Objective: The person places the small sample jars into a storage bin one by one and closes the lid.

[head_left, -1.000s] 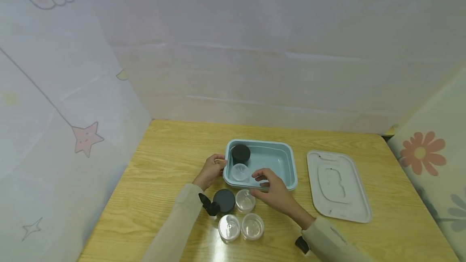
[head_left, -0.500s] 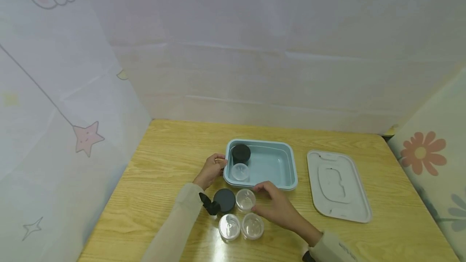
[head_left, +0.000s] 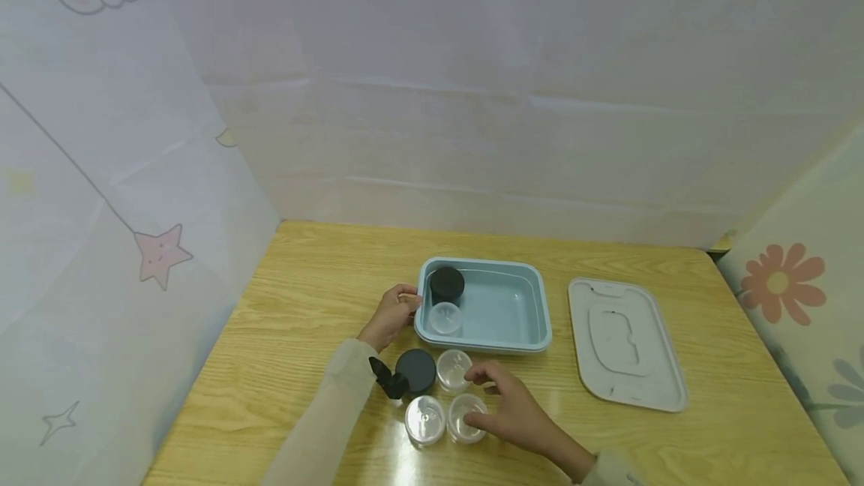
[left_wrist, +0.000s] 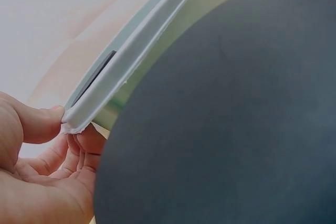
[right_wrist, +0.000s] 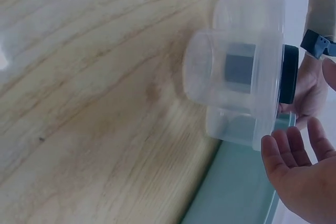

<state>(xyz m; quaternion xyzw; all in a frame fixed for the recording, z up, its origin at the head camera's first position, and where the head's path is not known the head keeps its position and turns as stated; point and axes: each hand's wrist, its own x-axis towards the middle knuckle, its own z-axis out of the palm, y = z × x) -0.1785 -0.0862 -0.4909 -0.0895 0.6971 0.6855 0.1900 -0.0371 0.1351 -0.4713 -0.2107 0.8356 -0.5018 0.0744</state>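
My left hand [head_left: 391, 315] pinches the left rim of a light blue plastic tub [head_left: 506, 304]; in the left wrist view the thumb [left_wrist: 43, 124] lies on the rim with fingers curled below. Inside the tub's left end stand a black-lidded jar [head_left: 447, 282] and a clear jar [head_left: 445, 319]. My right hand [head_left: 518, 412] hovers with fingers loosely bent and parted beside a clear jar [head_left: 459, 430], thumb over its top; contact cannot be made out. Its other fingers are near another clear jar [head_left: 452, 370]. A third clear jar [head_left: 425, 420] and a dark-lidded jar [head_left: 415, 371] stand left of these.
A white rectangular lid [head_left: 628, 343] lies flat on the wooden table [head_left: 324, 261], right of the tub. Patterned cloth walls [head_left: 432, 133] enclose the table at the back and sides. The dark lid [left_wrist: 226, 108] fills much of the left wrist view.
My right hand has moved from above the tub's front edge toward me, to the front-right clear jar. The left hand has kept its grip on the rim.
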